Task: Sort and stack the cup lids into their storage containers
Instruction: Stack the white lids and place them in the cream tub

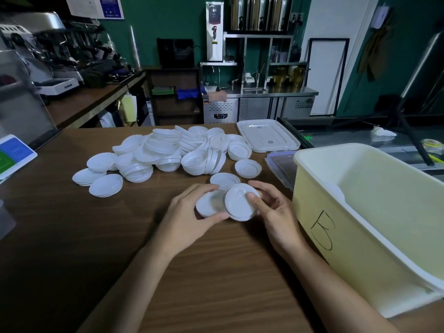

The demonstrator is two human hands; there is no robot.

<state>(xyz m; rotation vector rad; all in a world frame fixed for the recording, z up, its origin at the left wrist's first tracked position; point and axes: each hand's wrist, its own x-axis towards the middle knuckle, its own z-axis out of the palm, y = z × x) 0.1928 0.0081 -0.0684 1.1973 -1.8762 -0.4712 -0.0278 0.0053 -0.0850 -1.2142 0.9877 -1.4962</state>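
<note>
A heap of white cup lids [168,155] covers the middle of the brown wooden counter [72,236]. My left hand [189,212] grips a small stack of lids [209,205] by its edge. My right hand [271,210] pinches a single white lid [237,203], tilted against that stack, with the thumb on its top. Another loose lid [224,180] lies flat just behind my hands, and one more lid [248,168] lies to its right. A large pale yellow storage container [360,236] with a black mark on its wall stands at the right; something white shows inside it.
A white container cover [268,138] lies behind the heap, and a clear cover [281,167] lies beside the yellow container. A tablet [14,155] sits at the counter's left edge. Coffee machines, a sink and fridges stand beyond.
</note>
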